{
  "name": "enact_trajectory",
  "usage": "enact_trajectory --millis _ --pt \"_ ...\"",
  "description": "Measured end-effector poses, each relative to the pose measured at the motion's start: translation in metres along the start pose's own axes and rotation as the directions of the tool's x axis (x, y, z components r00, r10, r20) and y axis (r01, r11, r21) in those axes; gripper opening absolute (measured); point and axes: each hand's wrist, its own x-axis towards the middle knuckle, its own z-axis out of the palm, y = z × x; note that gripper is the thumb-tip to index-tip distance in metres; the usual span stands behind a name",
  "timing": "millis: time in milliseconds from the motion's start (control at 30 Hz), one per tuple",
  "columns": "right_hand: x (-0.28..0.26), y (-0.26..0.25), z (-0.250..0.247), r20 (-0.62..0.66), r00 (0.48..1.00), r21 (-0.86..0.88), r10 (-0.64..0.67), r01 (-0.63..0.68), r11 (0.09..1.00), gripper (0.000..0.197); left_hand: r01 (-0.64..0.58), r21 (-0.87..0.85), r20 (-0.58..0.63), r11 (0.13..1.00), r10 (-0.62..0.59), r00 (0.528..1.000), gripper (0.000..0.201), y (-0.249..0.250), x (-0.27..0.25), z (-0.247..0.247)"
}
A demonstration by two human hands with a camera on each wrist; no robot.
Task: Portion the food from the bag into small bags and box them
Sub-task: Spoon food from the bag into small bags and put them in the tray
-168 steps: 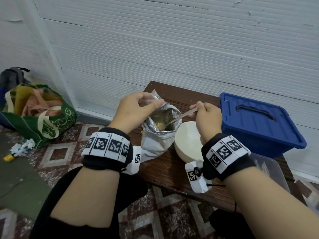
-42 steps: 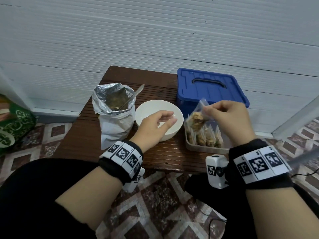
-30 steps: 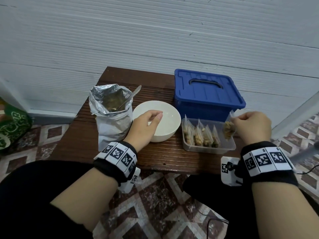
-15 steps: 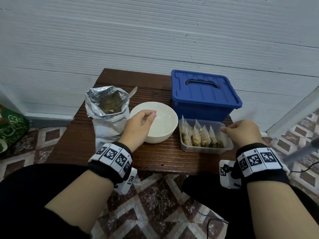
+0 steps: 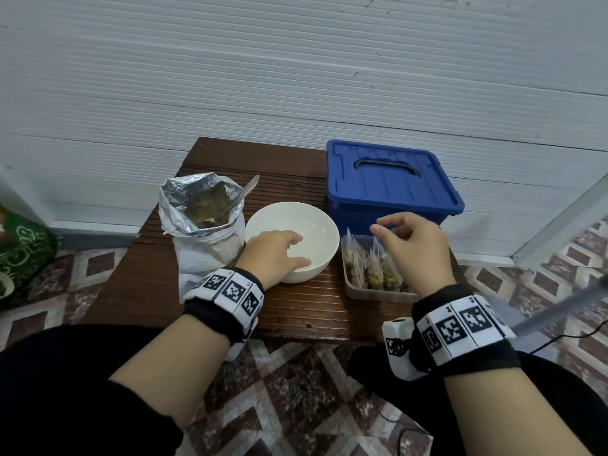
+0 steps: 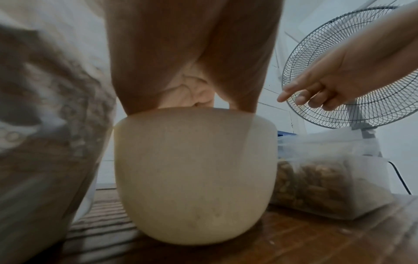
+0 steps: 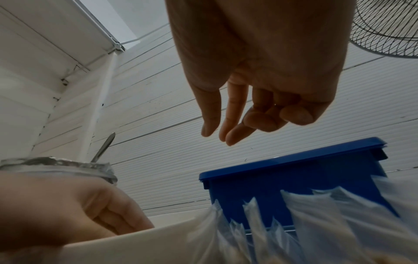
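The left hand (image 5: 276, 255) rested on the near rim of the white bowl (image 5: 316, 225), fingers loosely bent; the right hand (image 5: 411, 245) hovered empty and relaxed over the small bags (image 5: 371, 271) upright in the clear box (image 5: 375, 294). Further back on the desk (image 5: 296, 311), the foil bag (image 5: 204, 218) stood open with the spoon (image 5: 245, 194) inside. For the next portion, steady that bag's mouth before scooping.

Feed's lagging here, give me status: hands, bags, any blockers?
Left hand rests on bowl rim. Right hand open, empty, above small bags upright in tray. Nothing blocking.
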Motion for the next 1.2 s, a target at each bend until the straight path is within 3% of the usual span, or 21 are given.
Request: enact_trajectory --millis 200,300,467,567,733,900,1000,1100,1200 --pt "0.001 -0.001 0.005 -0.002 1.000 -0.003 -0.007 0.007 1.000 0.015 0.024 0.173 0.155 0.985 -0.051 0.987 0.057 0.011 0.011 -0.007" --pt "0.001 -0.002 0.005 0.002 1.000 0.006 -0.005 0.005 1.000 0.015 0.039 0.180 0.168 0.983 -0.070 0.983 0.052 0.013 0.013 -0.008" --pt "0.000 -0.003 0.007 0.024 1.000 0.020 0.000 -0.001 1.000 0.013 0.053 0.150 0.136 0.987 -0.074 0.988 0.024 0.015 0.013 -0.005" --pt "-0.001 -0.005 0.007 0.032 0.999 0.030 0.005 -0.006 1.000 0.010 0.055 0.118 0.091 0.991 -0.066 0.994 0.025 0.015 0.012 -0.002" --pt "-0.003 -0.009 0.006 0.057 0.998 0.048 0.006 -0.009 0.999 0.007 0.034 -0.166 -0.013 0.985 -0.036 0.999 0.017 0.006 0.010 0.001" --pt "-0.004 -0.014 0.010 0.125 0.992 -0.006 0.014 -0.014 1.000 0.010 -0.104 -0.351 -0.119 0.931 0.066 0.991 0.006 0.004 0.002 -0.007" --pt "-0.007 -0.019 0.013 0.164 0.986 -0.025 -0.001 0.005 1.000 0.013 -0.126 -0.473 -0.170 0.872 0.050 0.984 0.008 0.009 -0.002 -0.012" --pt "-0.011 -0.024 0.018 0.228 0.973 -0.014 -0.017 0.021 1.000 0.024 -0.168 -0.550 -0.210 0.818 0.060 0.976 0.010 0.015 -0.005 -0.017" --pt "-0.012 -0.026 0.022 0.265 0.964 0.062 -0.011 -0.006 0.998 0.041 -0.244 -0.610 -0.202 0.754 0.150 0.968 0.015 0.023 -0.011 -0.025"
